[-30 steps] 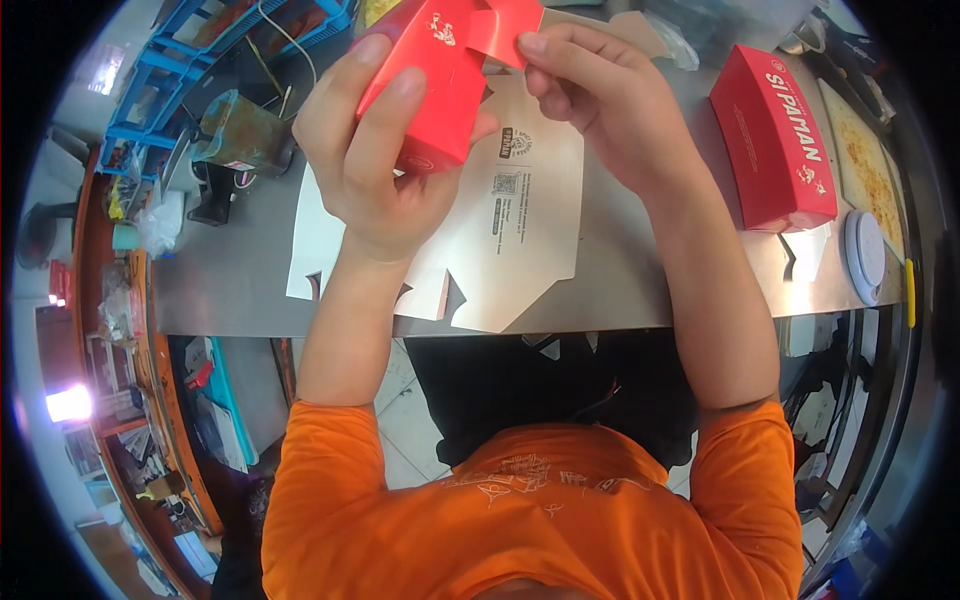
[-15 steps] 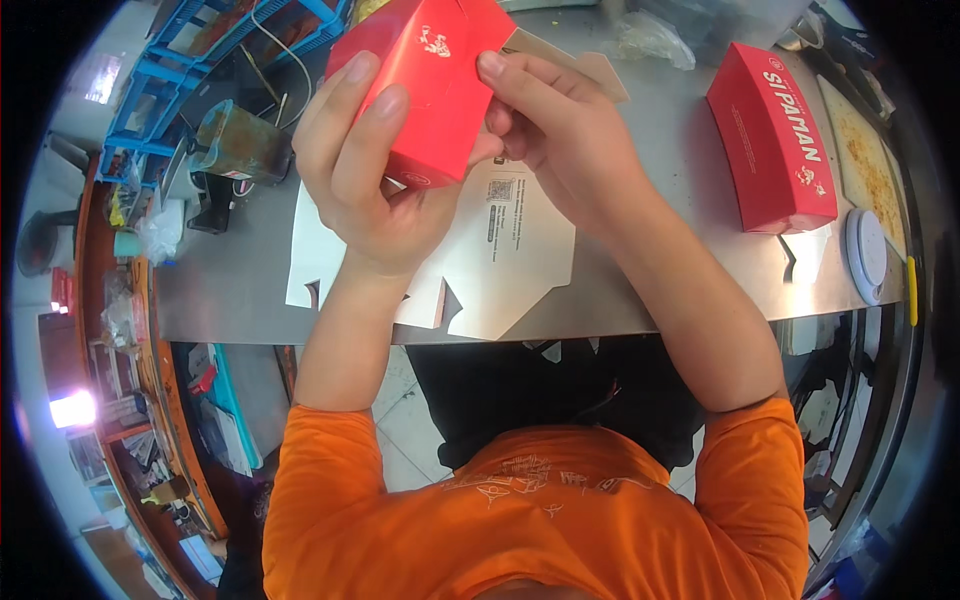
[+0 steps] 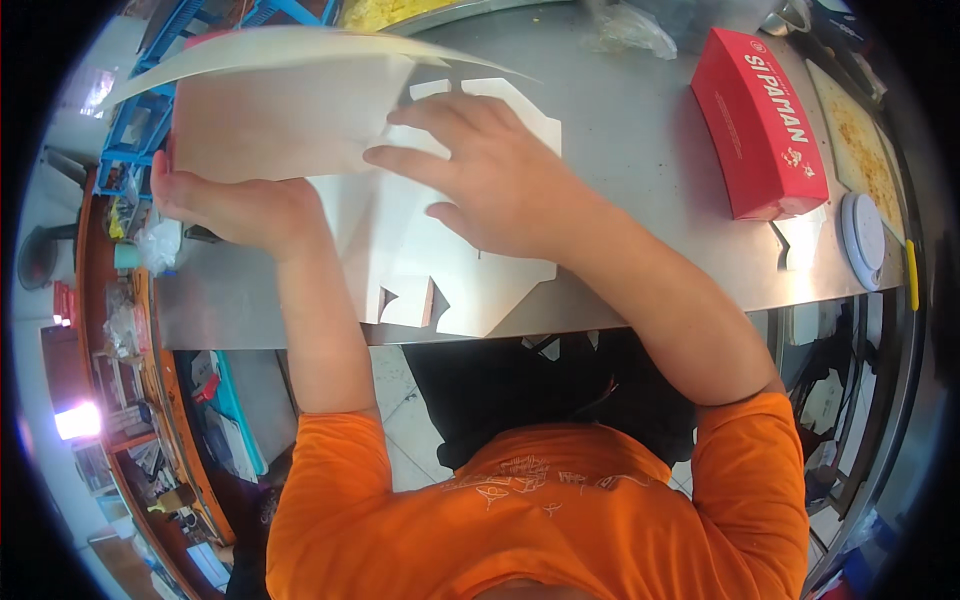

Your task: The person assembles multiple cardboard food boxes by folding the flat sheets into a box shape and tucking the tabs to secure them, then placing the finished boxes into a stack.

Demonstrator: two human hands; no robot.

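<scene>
My left hand (image 3: 235, 210) holds a red carton (image 3: 280, 120) at the left, its pale inner side turned toward me. A long pale flap of it arches over the top, smeared by motion. The fingers behind the carton are mostly hidden. My right hand (image 3: 500, 165) is open, fingers apart, its fingertips close to the carton's right edge; whether they touch it I cannot tell. Under both hands, flat white carton blanks (image 3: 500, 285) with notched edges lie on the steel table. A folded red box (image 3: 760, 130) with white print stands at the right.
Right of the red box are a round white lid (image 3: 863, 240) and a stained cutting board (image 3: 855, 150). A clear plastic bag (image 3: 640, 30) and a tray of yellow food (image 3: 395, 12) lie at the back. Blue crates (image 3: 125, 130) stand far left, above wooden shelving (image 3: 150, 400).
The red carton has moved left and turned from its red outside to its pale inside, with a flap swung out. My right hand has let go of it, fingers now spread.
</scene>
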